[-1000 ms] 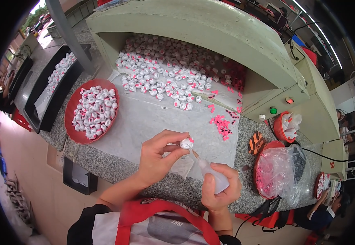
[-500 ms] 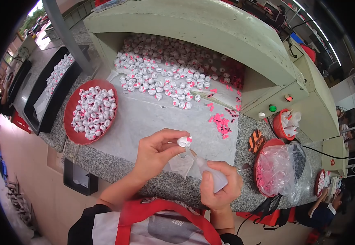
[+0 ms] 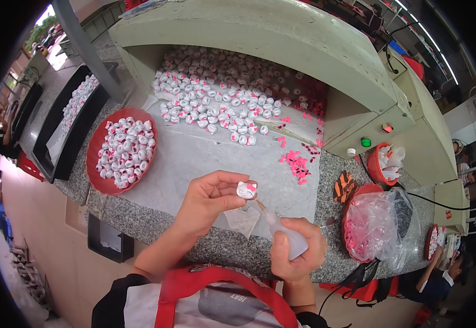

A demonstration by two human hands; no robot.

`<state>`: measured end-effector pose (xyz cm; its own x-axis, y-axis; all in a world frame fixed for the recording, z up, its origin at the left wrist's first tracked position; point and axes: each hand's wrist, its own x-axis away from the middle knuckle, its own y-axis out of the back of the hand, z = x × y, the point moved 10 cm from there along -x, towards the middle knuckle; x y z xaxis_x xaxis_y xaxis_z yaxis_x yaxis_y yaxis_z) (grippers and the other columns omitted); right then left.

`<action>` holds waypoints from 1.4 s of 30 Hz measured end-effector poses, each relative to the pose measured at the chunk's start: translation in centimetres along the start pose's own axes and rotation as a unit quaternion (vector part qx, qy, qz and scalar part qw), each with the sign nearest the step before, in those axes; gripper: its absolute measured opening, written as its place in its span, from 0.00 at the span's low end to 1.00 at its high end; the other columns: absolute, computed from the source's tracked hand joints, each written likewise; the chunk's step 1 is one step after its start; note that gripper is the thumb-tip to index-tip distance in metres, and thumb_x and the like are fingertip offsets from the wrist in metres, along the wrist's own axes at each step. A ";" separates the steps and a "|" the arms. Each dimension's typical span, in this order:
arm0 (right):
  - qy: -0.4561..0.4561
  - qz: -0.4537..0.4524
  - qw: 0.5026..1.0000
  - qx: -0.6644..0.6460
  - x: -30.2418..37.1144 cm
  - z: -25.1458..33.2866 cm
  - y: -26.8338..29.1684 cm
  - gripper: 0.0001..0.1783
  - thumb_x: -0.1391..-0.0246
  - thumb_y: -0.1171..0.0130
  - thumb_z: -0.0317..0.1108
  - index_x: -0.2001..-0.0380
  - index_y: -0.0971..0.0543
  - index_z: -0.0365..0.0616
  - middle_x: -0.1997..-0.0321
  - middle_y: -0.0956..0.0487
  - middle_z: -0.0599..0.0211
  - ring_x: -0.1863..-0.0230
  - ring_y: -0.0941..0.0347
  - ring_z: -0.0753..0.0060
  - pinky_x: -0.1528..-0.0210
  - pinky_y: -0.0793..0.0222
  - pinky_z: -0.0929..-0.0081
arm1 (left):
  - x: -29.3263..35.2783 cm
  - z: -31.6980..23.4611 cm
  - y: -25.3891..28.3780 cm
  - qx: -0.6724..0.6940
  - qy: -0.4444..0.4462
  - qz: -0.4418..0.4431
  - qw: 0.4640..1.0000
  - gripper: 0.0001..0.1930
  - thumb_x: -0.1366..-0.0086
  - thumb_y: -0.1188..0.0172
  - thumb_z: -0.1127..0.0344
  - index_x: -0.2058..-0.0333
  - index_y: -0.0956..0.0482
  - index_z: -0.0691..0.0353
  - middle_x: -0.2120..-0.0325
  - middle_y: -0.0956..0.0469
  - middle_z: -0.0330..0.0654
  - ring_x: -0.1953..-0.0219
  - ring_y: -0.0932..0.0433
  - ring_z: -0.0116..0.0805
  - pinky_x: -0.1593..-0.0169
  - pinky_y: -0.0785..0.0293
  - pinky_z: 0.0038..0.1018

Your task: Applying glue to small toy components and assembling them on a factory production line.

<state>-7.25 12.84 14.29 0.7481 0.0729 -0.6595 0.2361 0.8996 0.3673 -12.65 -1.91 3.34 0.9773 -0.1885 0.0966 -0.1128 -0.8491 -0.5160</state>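
Between the thumb and fingers of my left hand [image 3: 210,199] is a small white cat-head-shaped piece [image 3: 246,189] with a pink patch on it. My right hand [image 3: 299,249] is wrapped round a whitish squeeze bottle [image 3: 288,236] with a thin pointed nozzle. The nozzle tip points up and left, close beneath the white piece; whether they touch I cannot tell. Below them a crumpled white paper scrap [image 3: 243,220] lies at the sheet's front edge. Small flat pink pieces [image 3: 296,164] are scattered on the white sheet [image 3: 194,158] beyond my right hand.
Many white pieces [image 3: 221,104] lie under a pale green arched hood [image 3: 260,27]. To the left stand a red bowl [image 3: 93,158] of white pieces and a black tray [image 3: 57,169]. At right are a plastic bag [image 3: 369,224] in a red bowl and a small red basket [image 3: 377,169].
My left fingers have turned the white piece, so its wider, cat-shaped side now shows. The bottle has shifted slightly right in my right hand's grip.
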 end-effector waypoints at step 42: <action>-0.346 0.086 0.867 0.349 5.9 -21.2 2.6 0.08 0.64 0.41 0.32 0.75 0.24 0.47 0.73 0.24 0.56 0.70 0.27 0.52 0.67 0.33 0.62 | -0.3 4.4 0.6 -0.073 0.021 -0.021 0.997 0.17 0.50 0.44 0.83 0.60 0.29 0.68 0.66 0.24 0.44 0.64 0.24 0.30 0.59 0.29 0.22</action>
<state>-15.31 24.72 -2.54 0.9450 -0.3135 -0.0936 0.2217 0.4031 0.8879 -12.23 -0.13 -0.76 0.9736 -0.1693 0.1533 -0.0997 -0.9188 -0.3819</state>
